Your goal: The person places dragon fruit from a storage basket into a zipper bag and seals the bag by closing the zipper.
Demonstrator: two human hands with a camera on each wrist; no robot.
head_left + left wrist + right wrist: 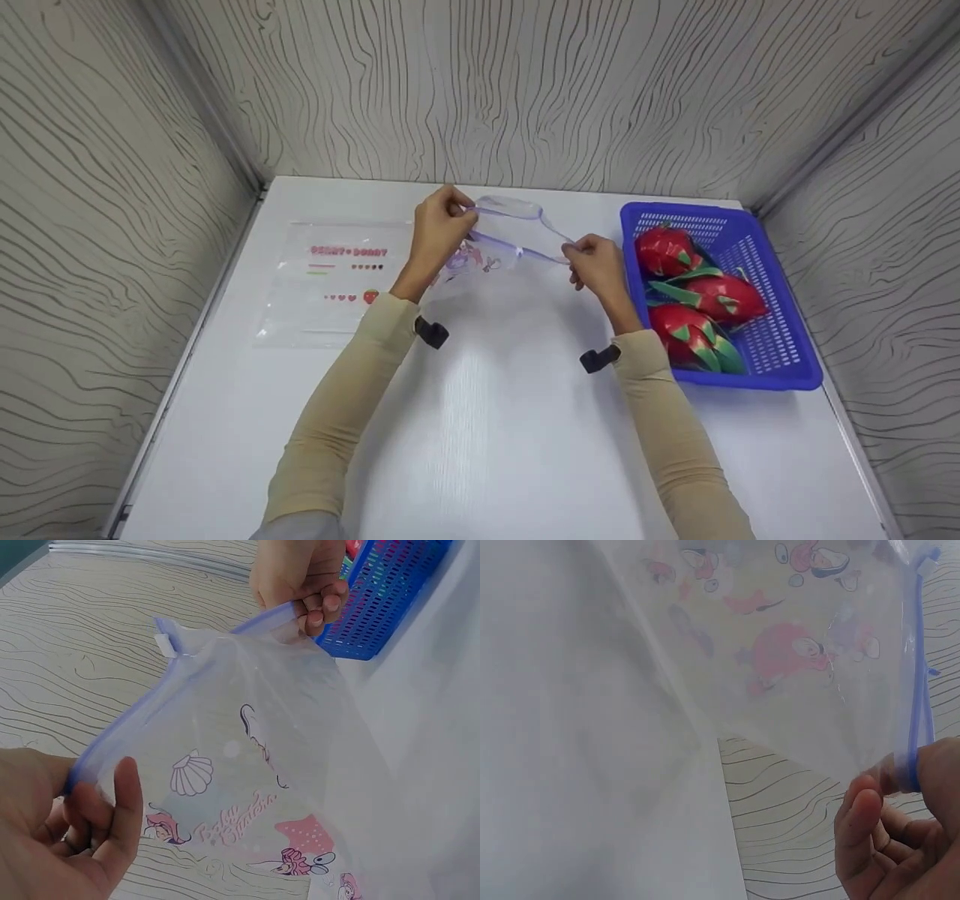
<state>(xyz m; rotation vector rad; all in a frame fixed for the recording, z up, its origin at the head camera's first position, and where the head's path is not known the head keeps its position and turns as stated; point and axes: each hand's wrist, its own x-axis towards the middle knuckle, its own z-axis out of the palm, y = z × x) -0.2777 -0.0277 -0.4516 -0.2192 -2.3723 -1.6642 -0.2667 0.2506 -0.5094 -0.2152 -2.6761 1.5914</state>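
Note:
A clear zip bag (475, 259) with pink and purple cartoon prints is held up over the table, its mouth spread apart between two purple-blue zip edges. My left hand (442, 229) pinches the left end of the zip edge between thumb and fingers. At the opposite end, my right hand (600, 266) grips the other corner of the mouth. A small white slider (164, 645) sits on the zip edge in the left wrist view. Through the film in that view, a shell print (191, 775) and pink lettering show.
On the right stands a blue slotted basket (739, 381) with three red dragon fruits (727, 298) with green scales. A second clear bag (292, 322), printed with pink lettering and strawberries, lies flat at the left. Wood-grain panels (480, 90) wall the white table.

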